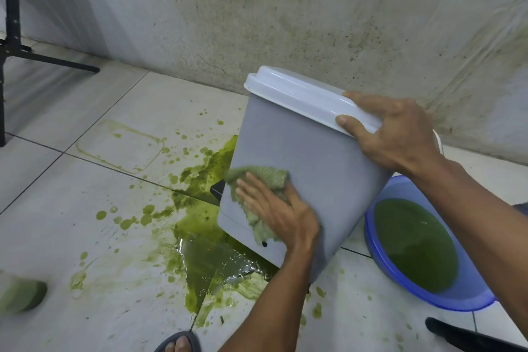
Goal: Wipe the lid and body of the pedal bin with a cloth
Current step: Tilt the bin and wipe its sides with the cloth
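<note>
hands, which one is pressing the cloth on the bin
The left hand: it presses the green cloth flat against the grey bin body. The right hand only grips the white lid.

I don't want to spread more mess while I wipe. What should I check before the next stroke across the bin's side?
1. Bin steadied: right hand grips the lid edge, pedal bin tilted: ok.
2. Cloth contact: left hand presses the green cloth flat on the grey body: ok.
3. Lid closed: ok.
4. Floor under the bin: green puddle beneath the base: not ok.
5. Rinse water: the blue basin holds murky green liquid: not ok.
6. Far side of the body clean: hidden, cannot tell.
</note>
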Motion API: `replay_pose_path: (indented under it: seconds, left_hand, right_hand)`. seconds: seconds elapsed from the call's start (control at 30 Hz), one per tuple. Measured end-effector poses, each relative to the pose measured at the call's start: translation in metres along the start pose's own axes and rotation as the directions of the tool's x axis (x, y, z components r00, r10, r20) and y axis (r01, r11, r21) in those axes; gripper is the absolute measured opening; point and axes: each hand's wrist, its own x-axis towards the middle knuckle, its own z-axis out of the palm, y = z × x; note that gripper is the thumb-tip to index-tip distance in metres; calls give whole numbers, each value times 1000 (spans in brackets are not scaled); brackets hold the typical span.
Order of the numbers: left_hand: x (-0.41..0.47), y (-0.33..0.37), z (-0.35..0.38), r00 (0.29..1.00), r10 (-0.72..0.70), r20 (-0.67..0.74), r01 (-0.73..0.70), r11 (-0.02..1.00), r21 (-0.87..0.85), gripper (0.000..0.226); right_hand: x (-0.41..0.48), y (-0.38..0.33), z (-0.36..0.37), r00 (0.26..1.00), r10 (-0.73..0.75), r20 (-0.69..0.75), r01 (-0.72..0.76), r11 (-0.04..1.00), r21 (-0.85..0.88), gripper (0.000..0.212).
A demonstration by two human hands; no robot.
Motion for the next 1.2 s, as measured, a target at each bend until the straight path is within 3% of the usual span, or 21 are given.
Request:
replay_pose_path:
  seconds: [0.07, 0.17, 0.23, 0.33, 0.4, 0.47, 0.6, 0.83, 0.93, 1.0, 1.03, 1.13, 1.2]
  left_hand:
    - [13, 7, 3, 993, 118, 6, -118, 993, 9, 78]
    - [28, -6, 0, 994, 96, -51, -95, 995, 28, 79]
    - [25, -25, -5, 994, -59, -95, 62, 998, 23, 79]
    - [7, -45, -11, 926, -358, -121, 355, 934, -42, 77]
    - [-4, -47, -15, 908, -409, -92, 405, 913, -56, 77]
    - [-2, -42, -16, 934, -354, -52, 353, 935, -33, 76]
    - [31, -34, -21, 993, -105, -46, 105, 994, 2, 79]
    - [31, -36, -17, 979, -161, -124, 154, 986, -66, 75]
    - [0, -26, -7, 985, -155, -81, 151, 987, -52, 76]
    - [-27, -18, -1, 1000, -22, -3, 22, 1000, -15, 77]
    - [-41, -17, 2, 992, 111, 55, -112, 994, 3, 77]
    - [-58, -21, 4, 825, 506, 252, -535, 843, 59, 86]
    - [-38, -19, 5, 730, 620, 287, -660, 749, 62, 88]
  right_hand:
    - [0, -1, 1, 1000, 1, 7, -1, 1000, -5, 59]
    - [-2, -3, 0, 1000, -1, 3, 1, 1000, -1, 58]
    - [-4, -3, -1, 1000, -4, 0, 4, 1000, 7, 56]
    - [-4, -3, -2, 1000, -8, 7, 8, 1000, 0, 58]
    - [-4, -3, -2, 1000, -6, 6, 6, 1000, 2, 58]
    - [-3, -3, -2, 1000, 0, 2, 0, 1000, -7, 57]
    - [-2, -4, -1, 1000, -2, 11, 2, 1000, -20, 57]
    - [-3, -2, -2, 1000, -14, -12, 14, 1000, -16, 54]
    - [-2, -2, -1, 1000, -13, -11, 13, 1000, -25, 54]
    - [-1, -2, -1, 1000, -7, -13, 7, 999, -36, 54]
    - [-1, -2, -1, 1000, -8, -16, 8, 999, -36, 54]
    - [-3, -1, 0, 999, -17, -29, 16, 1000, -23, 53]
    - [-2, -2, 0, 999, -21, -29, 20, 999, -31, 53]
